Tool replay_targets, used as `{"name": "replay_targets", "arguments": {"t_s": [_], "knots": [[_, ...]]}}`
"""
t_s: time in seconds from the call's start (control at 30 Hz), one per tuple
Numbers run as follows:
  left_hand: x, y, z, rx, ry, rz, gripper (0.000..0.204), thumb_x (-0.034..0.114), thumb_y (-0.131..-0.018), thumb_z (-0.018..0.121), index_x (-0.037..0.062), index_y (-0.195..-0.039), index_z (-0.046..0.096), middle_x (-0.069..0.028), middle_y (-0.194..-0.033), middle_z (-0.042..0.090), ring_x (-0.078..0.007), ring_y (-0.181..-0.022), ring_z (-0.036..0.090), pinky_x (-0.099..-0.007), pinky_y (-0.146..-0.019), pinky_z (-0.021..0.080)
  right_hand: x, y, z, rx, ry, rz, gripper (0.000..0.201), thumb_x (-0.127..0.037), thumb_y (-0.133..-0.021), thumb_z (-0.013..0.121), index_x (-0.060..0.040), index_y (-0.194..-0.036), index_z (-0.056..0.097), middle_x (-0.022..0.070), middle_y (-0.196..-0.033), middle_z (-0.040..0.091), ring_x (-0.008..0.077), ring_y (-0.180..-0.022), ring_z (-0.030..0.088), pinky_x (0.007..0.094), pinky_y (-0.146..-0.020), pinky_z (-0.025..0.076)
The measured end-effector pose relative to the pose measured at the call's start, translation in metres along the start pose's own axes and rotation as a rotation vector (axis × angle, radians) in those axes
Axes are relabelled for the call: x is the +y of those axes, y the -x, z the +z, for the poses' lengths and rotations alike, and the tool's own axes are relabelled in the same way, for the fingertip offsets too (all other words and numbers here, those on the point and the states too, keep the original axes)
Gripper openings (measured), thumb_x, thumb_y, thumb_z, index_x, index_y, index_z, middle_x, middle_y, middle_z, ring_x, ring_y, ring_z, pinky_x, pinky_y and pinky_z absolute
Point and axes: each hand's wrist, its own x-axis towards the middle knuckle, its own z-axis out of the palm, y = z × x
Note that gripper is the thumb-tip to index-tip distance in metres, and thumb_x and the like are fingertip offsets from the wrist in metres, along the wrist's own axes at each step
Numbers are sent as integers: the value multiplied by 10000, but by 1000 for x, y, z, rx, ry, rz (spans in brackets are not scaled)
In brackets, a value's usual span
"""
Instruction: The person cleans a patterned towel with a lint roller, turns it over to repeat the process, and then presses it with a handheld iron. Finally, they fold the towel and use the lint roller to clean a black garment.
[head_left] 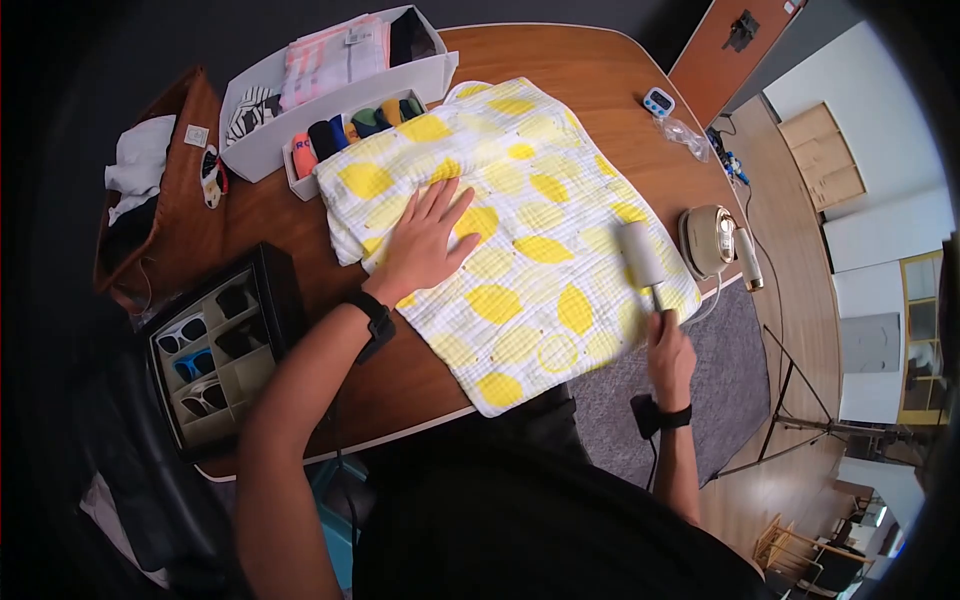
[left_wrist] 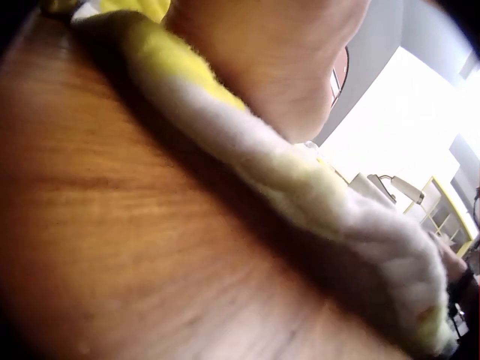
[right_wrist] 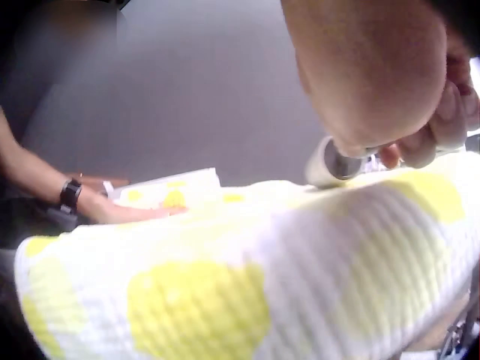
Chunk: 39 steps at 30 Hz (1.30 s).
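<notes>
A white quilted cloth with yellow lemon prints (head_left: 515,270) is spread over the wooden table, and its near corner hangs past the table edge. My left hand (head_left: 425,240) rests on it, fingers spread and palm down. In the left wrist view the heel of that hand (left_wrist: 270,67) presses by the cloth's thick folded edge (left_wrist: 225,139). My right hand (head_left: 672,355) grips the dark handle of a lint roller (head_left: 641,253). Its white cylinder lies over the cloth's right part, slightly blurred; in the right wrist view the roller (right_wrist: 321,166) is at the cloth's surface.
Beyond the cloth stand a white box of folded clothes (head_left: 330,85) and a smaller box of rolled socks (head_left: 305,157). At left are a brown basket (head_left: 180,130) and a sunglasses case (head_left: 270,290). A garment steamer (head_left: 706,240) and small timer (head_left: 658,101) sit at right.
</notes>
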Motion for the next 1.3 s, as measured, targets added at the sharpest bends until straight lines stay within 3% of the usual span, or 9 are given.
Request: {"name": "replay_targets", "arguments": {"t_s": [0.17,0.23,0.4,0.63,0.77,0.87,1.0,1.2,1.3], "knots": [[14,8,-4,6,-40,-102,682,463,-1013,552,110,-1570,379,-209,-1623,332,-385,-1510,284,-579,-1223,168,-20,-25,9,236,-224,-81,286,-290,-1055,542,-13,-987,521,252,-836,624,457,-787,625,535,-627,466],[19,13,-4,-8,-63,-138,689,466,-1012,552,107,-1573,375,-214,-1623,329,-386,-1513,279,-601,-1219,153,-39,-33,22,-4,-376,-77,332,-296,-1042,553,21,-1141,543,302,-1087,640,483,-1030,620,551,-831,507],[34,39,-20,-212,-72,-340,826,549,-1000,528,99,-1625,229,-230,-1684,148,-427,-1556,118,-724,-1167,45,-69,-78,63,133,-196,-254,402,-303,-1052,524,70,-1201,527,311,-1463,458,551,-1349,420,700,-1039,389],[85,80,-48,-563,-94,-352,1094,699,-938,513,-43,-1611,72,-350,-1654,-53,-537,-1529,-80,-770,-1134,24,-61,-164,82,85,-418,-501,509,-356,-1062,509,69,-1343,516,296,-1419,531,510,-1312,489,640,-1052,413],[115,50,-63,-665,-207,-190,1072,706,-893,570,-115,-1527,297,-399,-1528,315,-559,-1402,328,-641,-1122,276,-57,-210,44,-266,-671,-427,390,-358,-1061,523,11,-1156,605,289,-1037,669,441,-986,658,487,-845,502],[120,-7,-69,-687,-77,-136,944,625,-907,606,-75,-1501,383,-358,-1458,432,-477,-1325,453,-575,-1101,336,-45,-212,44,48,-653,-396,365,-350,-1065,518,4,-981,557,287,-889,640,472,-831,621,526,-706,461],[89,-47,-26,-420,23,187,817,574,-971,549,74,-1579,333,-278,-1598,313,-429,-1475,323,-644,-1179,231,-25,-144,44,328,-264,-224,298,-334,-1067,504,-42,-1009,519,256,-709,629,478,-641,611,580,-534,450],[55,-65,3,-567,-36,33,780,625,-1011,446,239,-1643,201,-118,-1723,58,-371,-1581,27,-730,-1178,93,3,5,-19,-426,-261,-424,301,-374,-1013,597,-80,-1064,561,216,-796,667,423,-729,671,515,-621,517],[38,-64,7,-540,-24,14,771,647,-1002,441,292,-1641,196,-74,-1729,64,-347,-1585,28,-702,-1194,107,28,17,-31,-366,-372,-649,343,-410,-1009,590,-76,-1083,610,226,-835,673,416,-801,683,482,-696,538]]}}
